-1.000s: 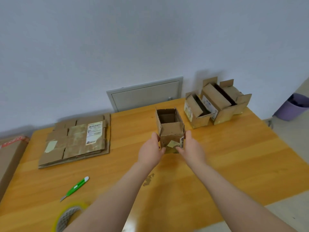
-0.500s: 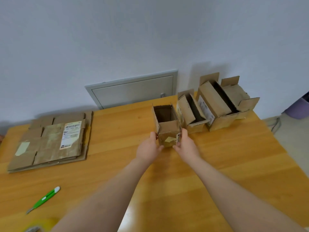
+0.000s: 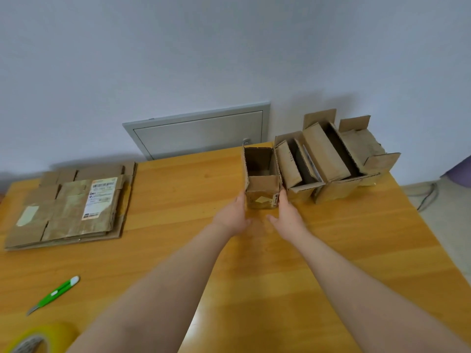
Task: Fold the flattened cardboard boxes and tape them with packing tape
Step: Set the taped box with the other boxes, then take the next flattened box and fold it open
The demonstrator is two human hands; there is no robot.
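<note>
A small folded cardboard box (image 3: 262, 197) stands upright with its top open at the far side of the wooden table (image 3: 178, 250), right beside two other folded boxes. My left hand (image 3: 233, 215) lies against its left side and my right hand (image 3: 288, 215) against its right side, fingers straight along the cardboard. A stack of flattened boxes (image 3: 68, 207) lies at the far left. The yellow packing tape roll (image 3: 38, 337) sits at the near left corner, partly cut off by the frame.
A medium open box (image 3: 298, 169) and a larger open box (image 3: 341, 159) stand at the back right by the wall. A green cutter (image 3: 54, 294) lies near the tape. A grey wall panel (image 3: 201, 131) is behind the table. A purple bin (image 3: 458, 171) stands off the right edge.
Both hands have slid the small box away from me and to the right, until it stands against the medium box. The view has shifted a little.
</note>
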